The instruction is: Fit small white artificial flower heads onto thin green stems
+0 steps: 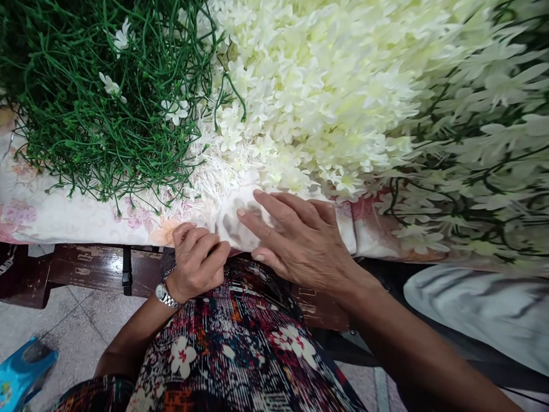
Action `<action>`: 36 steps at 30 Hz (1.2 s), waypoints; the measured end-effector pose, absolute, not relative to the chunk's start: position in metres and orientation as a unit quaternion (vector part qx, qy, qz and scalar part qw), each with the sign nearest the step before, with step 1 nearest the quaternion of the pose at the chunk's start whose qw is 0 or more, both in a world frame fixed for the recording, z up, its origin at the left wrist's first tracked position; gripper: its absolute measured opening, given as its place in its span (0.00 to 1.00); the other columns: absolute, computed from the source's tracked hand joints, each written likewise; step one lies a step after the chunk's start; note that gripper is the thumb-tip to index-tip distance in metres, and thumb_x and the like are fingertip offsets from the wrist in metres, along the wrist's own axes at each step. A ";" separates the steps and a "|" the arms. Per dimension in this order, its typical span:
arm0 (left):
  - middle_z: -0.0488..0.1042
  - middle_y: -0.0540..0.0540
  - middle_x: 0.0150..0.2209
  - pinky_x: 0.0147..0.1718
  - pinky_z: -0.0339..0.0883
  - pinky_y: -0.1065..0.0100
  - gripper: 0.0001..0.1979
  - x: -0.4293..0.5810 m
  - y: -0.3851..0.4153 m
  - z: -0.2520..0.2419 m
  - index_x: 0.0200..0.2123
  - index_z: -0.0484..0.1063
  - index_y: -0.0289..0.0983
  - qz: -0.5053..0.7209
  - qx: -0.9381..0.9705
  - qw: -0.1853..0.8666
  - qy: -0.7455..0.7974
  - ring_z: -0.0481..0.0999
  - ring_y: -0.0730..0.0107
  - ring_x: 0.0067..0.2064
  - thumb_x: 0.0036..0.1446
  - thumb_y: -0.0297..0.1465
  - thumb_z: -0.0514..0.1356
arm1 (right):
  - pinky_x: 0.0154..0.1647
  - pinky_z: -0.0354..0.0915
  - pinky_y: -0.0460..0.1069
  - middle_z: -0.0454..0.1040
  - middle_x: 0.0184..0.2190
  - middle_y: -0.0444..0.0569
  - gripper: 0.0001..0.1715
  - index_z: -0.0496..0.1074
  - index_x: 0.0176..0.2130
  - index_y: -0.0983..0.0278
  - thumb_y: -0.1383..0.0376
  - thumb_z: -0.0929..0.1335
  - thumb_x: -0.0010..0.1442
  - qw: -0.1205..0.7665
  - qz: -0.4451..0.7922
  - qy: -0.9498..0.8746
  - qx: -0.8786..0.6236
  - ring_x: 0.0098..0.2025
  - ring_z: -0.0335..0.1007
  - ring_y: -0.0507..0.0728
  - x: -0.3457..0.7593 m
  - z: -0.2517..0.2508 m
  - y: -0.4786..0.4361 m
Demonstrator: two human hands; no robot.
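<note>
My left hand, with a metal watch on its wrist, is closed with its fingers curled in at the table's front edge. Whatever may be inside that fist is hidden. My right hand lies palm down on the floral tablecloth, fingers stretched out and apart. Just beyond my hands is a loose scatter of thin white strands. A pile of pale yellow-white artificial flower heads rises behind it. To the left sits a heap of green plastic stems, with a few white blossoms caught in it.
On the right, white flowers on green stems spread to the table edge. A brown wooden bench or frame with a black buckle strap is under the tabletop. A blue plastic item rests on the tiled floor, lower left.
</note>
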State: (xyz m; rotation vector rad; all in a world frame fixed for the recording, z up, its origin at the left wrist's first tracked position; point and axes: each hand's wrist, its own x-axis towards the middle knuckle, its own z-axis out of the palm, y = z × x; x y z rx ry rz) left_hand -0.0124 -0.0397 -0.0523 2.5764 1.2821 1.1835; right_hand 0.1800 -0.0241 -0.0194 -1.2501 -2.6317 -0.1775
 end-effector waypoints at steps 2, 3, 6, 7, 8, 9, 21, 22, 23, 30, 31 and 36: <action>0.69 0.50 0.27 0.40 0.59 0.58 0.10 -0.012 -0.039 -0.053 0.31 0.67 0.37 0.384 0.828 0.013 0.409 0.65 0.71 0.33 0.43 0.20 0.56 | 0.47 0.49 0.54 0.58 0.55 0.52 0.27 0.59 0.52 0.58 0.51 0.58 0.56 0.105 -0.035 -0.911 -0.398 0.53 0.52 0.60 0.181 -0.020 -0.028; 0.69 0.50 0.27 0.40 0.59 0.58 0.09 -0.012 -0.039 -0.053 0.31 0.67 0.37 0.385 0.828 0.011 0.408 0.65 0.71 0.33 0.43 0.20 0.56 | 0.48 0.49 0.54 0.58 0.54 0.51 0.26 0.59 0.52 0.57 0.51 0.58 0.56 0.098 -0.026 -0.917 -0.386 0.53 0.52 0.59 0.182 -0.021 -0.030; 0.69 0.49 0.27 0.41 0.59 0.58 0.09 -0.012 -0.039 -0.054 0.31 0.67 0.37 0.383 0.829 0.009 0.408 0.65 0.70 0.33 0.43 0.20 0.56 | 0.50 0.47 0.54 0.59 0.55 0.48 0.25 0.58 0.52 0.54 0.52 0.58 0.56 0.085 -0.039 -0.912 -0.399 0.54 0.51 0.58 0.182 -0.024 -0.034; 0.69 0.49 0.28 0.41 0.59 0.58 0.09 -0.012 -0.039 -0.054 0.31 0.67 0.37 0.383 0.829 0.009 0.407 0.65 0.70 0.33 0.43 0.20 0.56 | 0.50 0.46 0.54 0.58 0.55 0.48 0.25 0.58 0.52 0.55 0.52 0.58 0.57 0.089 -0.052 -0.903 -0.416 0.54 0.51 0.58 0.183 -0.024 -0.035; 0.69 0.49 0.28 0.41 0.59 0.58 0.09 -0.013 -0.039 -0.054 0.31 0.67 0.37 0.384 0.829 0.009 0.406 0.65 0.70 0.33 0.43 0.21 0.56 | 0.50 0.45 0.54 0.58 0.55 0.49 0.25 0.59 0.52 0.55 0.51 0.58 0.57 0.097 -0.063 -0.894 -0.433 0.54 0.50 0.59 0.183 -0.024 -0.036; 0.68 0.49 0.28 0.40 0.59 0.58 0.10 -0.013 -0.040 -0.054 0.31 0.67 0.37 0.388 0.828 0.007 0.404 0.65 0.70 0.33 0.43 0.21 0.56 | 0.50 0.45 0.55 0.58 0.55 0.50 0.26 0.59 0.52 0.56 0.51 0.57 0.57 0.105 -0.068 -0.887 -0.444 0.54 0.50 0.59 0.184 -0.024 -0.036; 0.63 0.49 0.26 0.39 0.59 0.58 0.11 -0.015 -0.040 -0.058 0.31 0.68 0.39 0.407 0.822 -0.024 0.396 0.62 0.70 0.34 0.43 0.21 0.55 | 0.52 0.42 0.56 0.55 0.57 0.51 0.29 0.55 0.55 0.55 0.49 0.58 0.55 0.106 -0.063 -0.881 -0.457 0.56 0.48 0.61 0.182 -0.024 -0.036; 0.63 0.50 0.26 0.39 0.59 0.58 0.11 -0.015 -0.040 -0.058 0.31 0.68 0.39 0.408 0.822 -0.025 0.397 0.62 0.70 0.34 0.42 0.21 0.55 | 0.52 0.42 0.56 0.55 0.57 0.51 0.30 0.55 0.55 0.55 0.49 0.58 0.55 0.109 -0.061 -0.883 -0.453 0.56 0.48 0.61 0.181 -0.024 -0.037; 0.63 0.50 0.26 0.39 0.59 0.59 0.11 -0.015 -0.040 -0.059 0.31 0.68 0.39 0.409 0.821 -0.026 0.397 0.62 0.70 0.33 0.42 0.21 0.55 | 0.52 0.43 0.55 0.55 0.57 0.50 0.30 0.55 0.55 0.55 0.48 0.57 0.55 0.109 -0.056 -0.889 -0.442 0.56 0.48 0.60 0.180 -0.024 -0.038; 0.64 0.50 0.26 0.40 0.58 0.59 0.10 -0.016 -0.042 -0.062 0.31 0.68 0.39 0.410 0.820 -0.022 0.399 0.63 0.70 0.34 0.42 0.21 0.55 | 0.51 0.44 0.55 0.57 0.56 0.50 0.30 0.56 0.54 0.55 0.48 0.58 0.54 0.097 -0.095 -0.881 -0.453 0.56 0.49 0.60 0.181 -0.026 -0.036; 0.64 0.50 0.26 0.40 0.58 0.59 0.11 -0.016 -0.042 -0.063 0.31 0.68 0.39 0.411 0.818 -0.024 0.401 0.63 0.70 0.34 0.42 0.21 0.56 | 0.51 0.44 0.56 0.57 0.56 0.51 0.31 0.56 0.54 0.55 0.47 0.58 0.54 0.098 -0.099 -0.875 -0.463 0.56 0.49 0.61 0.183 -0.026 -0.036; 0.65 0.49 0.27 0.42 0.56 0.57 0.13 -0.014 -0.043 -0.061 0.35 0.69 0.38 0.405 0.822 -0.041 0.398 0.64 0.68 0.35 0.43 0.23 0.57 | 0.51 0.46 0.55 0.58 0.55 0.49 0.29 0.55 0.54 0.53 0.48 0.58 0.55 0.113 -0.075 -0.886 -0.444 0.56 0.50 0.59 0.192 -0.029 -0.043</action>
